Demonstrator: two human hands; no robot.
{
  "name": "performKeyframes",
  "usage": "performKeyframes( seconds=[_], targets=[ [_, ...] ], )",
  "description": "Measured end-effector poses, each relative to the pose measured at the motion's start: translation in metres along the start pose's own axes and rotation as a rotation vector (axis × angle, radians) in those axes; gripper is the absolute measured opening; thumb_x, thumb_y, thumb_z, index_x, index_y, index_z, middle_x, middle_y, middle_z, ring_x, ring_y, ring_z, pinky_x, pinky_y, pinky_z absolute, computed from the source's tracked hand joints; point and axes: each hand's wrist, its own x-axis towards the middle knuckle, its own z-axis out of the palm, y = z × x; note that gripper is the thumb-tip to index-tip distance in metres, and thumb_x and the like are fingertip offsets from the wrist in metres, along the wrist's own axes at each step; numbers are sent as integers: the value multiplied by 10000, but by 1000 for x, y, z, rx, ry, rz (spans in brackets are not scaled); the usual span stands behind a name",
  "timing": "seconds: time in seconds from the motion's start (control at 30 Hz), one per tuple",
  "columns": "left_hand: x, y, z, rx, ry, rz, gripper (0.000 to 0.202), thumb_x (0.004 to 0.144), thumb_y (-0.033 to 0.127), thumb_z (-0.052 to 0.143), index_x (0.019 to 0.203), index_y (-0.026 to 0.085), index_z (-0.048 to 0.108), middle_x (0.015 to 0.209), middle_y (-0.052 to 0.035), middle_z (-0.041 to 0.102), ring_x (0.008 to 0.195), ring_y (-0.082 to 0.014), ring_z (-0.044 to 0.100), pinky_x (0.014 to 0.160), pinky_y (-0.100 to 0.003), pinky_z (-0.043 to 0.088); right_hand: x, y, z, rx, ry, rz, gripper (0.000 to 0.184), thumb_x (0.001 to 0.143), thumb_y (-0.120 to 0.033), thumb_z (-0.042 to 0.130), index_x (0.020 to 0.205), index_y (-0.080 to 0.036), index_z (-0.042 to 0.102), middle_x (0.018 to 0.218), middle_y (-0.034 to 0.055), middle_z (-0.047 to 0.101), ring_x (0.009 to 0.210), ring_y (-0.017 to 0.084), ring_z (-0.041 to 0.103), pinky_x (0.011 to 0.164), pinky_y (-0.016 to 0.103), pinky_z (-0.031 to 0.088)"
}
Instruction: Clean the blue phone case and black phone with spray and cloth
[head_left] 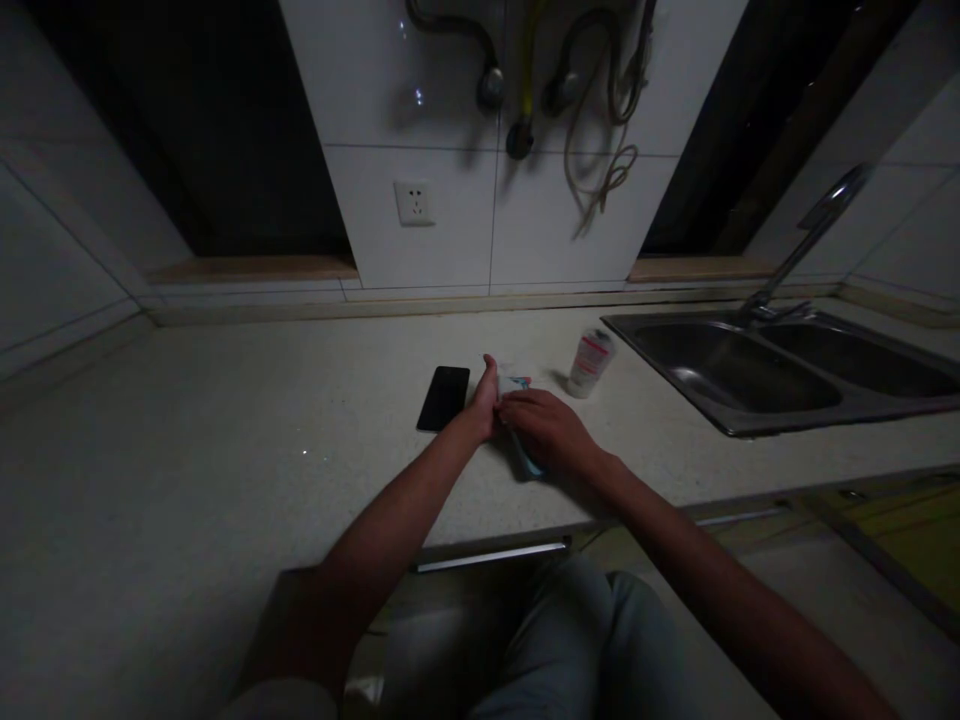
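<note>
White-and-blue, soft-looking packet is held between the two hands, over the middle of the pale, speckled countertop; whether it is rested on the surface cannot be told. At its left, a black, flat, rectangular phone is laid on the countertop, just beside the left hand. This hand is set against the packet's left side with the thumb raised; its fingers are hidden, so its grip cannot be told. From the right, the packet's middle is covered by the right hand, whose bent fingers are closed over it. Handling seems to be under way: the packet is already grasped, but no opening is clearly shown, and how much is left cannot be judged. Farther right, a clear plastic cup with red print is placed near the sink; its contents are too dim to be made out. At the right, a double-basin stainless-steel sink is fitted, with a curved chrome tap mounted at its far rim.
</note>
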Motion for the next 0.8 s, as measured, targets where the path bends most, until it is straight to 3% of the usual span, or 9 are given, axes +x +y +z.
performKeyframes(
  seconds=[0.1,0.33,0.57,0.8],
  targets=[
    [0,-1,0,46,48,29,850,868,810,252,1050,90,667,721,-145,700,690,-276,711,626,-370,563,-9,-8,-8,0,-16,-100,242,938,-95,489,1052,-190,680,1056,99,745,1064,230,657,936,392,534],
    [-5,2,-1,37,-35,-32,696,924,685,335,1128,78,609,796,-184,718,739,-326,725,717,-494,568,-29,-36,-31,94,-113,-214,218,943,-107,503,1069,-153,675,1028,111,749,1068,230,645,902,385,556],
    [1,3,-4,-46,1,-39,462,914,457,394,1049,84,629,822,-204,732,715,-322,729,657,-440,560,-61,-42,-29,99,-119,-136,233,972,-155,532,1131,-219,690,1084,69,770,1058,217,689,857,366,585],
    [1,4,-6,-120,-60,-55,380,747,318,497,1019,99,647,868,-206,742,809,-358,733,773,-529,552,-71,-32,-41,95,-140,-67,241,957,-192,570,1143,-249,713,1030,73,783,964,221,711,791,360,580]
  ],
)
